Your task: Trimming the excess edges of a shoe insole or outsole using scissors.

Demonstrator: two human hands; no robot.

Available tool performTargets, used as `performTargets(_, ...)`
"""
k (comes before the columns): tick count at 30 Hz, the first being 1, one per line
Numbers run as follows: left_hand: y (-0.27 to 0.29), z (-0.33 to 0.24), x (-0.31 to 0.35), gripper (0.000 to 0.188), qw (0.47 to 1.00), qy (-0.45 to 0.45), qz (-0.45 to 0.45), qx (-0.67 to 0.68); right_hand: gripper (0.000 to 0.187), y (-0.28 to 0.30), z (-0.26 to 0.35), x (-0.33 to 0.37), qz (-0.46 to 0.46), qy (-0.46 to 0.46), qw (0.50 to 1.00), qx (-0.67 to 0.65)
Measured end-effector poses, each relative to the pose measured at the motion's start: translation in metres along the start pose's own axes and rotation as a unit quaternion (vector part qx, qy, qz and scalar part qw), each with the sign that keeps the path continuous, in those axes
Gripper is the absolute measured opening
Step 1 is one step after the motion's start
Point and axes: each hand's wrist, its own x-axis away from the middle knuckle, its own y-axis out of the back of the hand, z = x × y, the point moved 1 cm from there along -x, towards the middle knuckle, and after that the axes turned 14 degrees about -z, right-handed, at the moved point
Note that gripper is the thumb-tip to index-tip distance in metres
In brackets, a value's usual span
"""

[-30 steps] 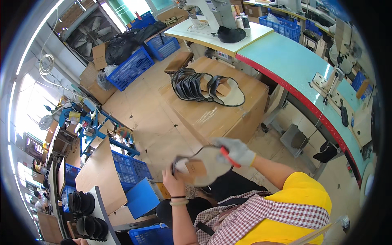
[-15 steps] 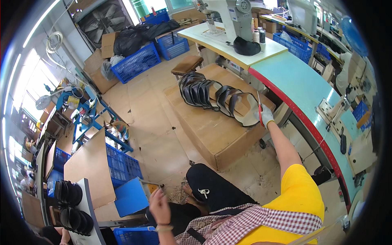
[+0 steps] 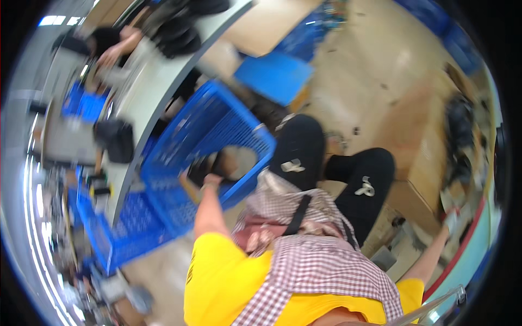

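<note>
My left hand (image 3: 212,182) reaches down into a blue plastic basket (image 3: 190,122) beside my left leg. Motion smears its fingers, so I cannot tell whether they grip anything. Dark pieces (image 3: 222,165) and a pale patch show near that hand inside the basket. Far to the right, my gloved right hand (image 3: 450,223) holds red-handled scissors (image 3: 454,210); their blades are not clear. Just beyond it, a blurred row of black shoe pieces (image 3: 459,127) lies on a large cardboard box (image 3: 418,157).
A pale workbench (image 3: 163,89) with black pieces (image 3: 179,35) runs along the left. Another person's hand (image 3: 111,54) is beyond it. A second blue basket (image 3: 125,233) stands lower left. The red-edged table (image 3: 462,244) curves along the right.
The view has swung left and down. My left hand has gone from raised in front of me into the blue basket. My right hand stays by the box with the scissors.
</note>
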Motion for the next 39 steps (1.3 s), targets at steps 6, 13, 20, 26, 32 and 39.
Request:
performTargets(6, -0.012, 0.058, 0.034, 0.05, 0.995, 0.094, -0.024, -0.03, 0.012, 0.039, -0.052, 0.024, 0.458, -0.724, 0.354, -0.375)
performTargets(13, 0.004, -0.052, -0.001, 0.047, 0.937, 0.173, -0.292, 0.087, 0.02, 0.045, -0.086, 0.047, 0.357, -0.836, 0.006, -0.417)
performTargets(20, 0.002, -0.02, -0.039, 0.031, 0.968, 0.054, -0.236, -0.067, 0.05, 0.037, -0.171, -0.043, 0.189, -0.797, -0.163, -0.55)
performTargets(26, 0.042, -0.056, 0.01, 0.024, 0.943, 0.11, -0.247, 0.193, 0.047, 0.003, -0.265, -0.105, 0.101, -0.647, -0.401, -0.641)
performTargets(32, 0.152, -0.07, 0.092, 0.024, 0.788, 0.057, -0.475, 0.387, 0.05, 0.056, -0.466, -0.216, -0.064, -0.582, -0.132, -0.8)
performTargets(39, 0.235, -0.17, 0.147, 0.022, 0.766, -0.074, -0.482, 0.419, 0.06, 0.117, -0.592, -0.24, -0.251, -0.378, -0.395, -0.799)
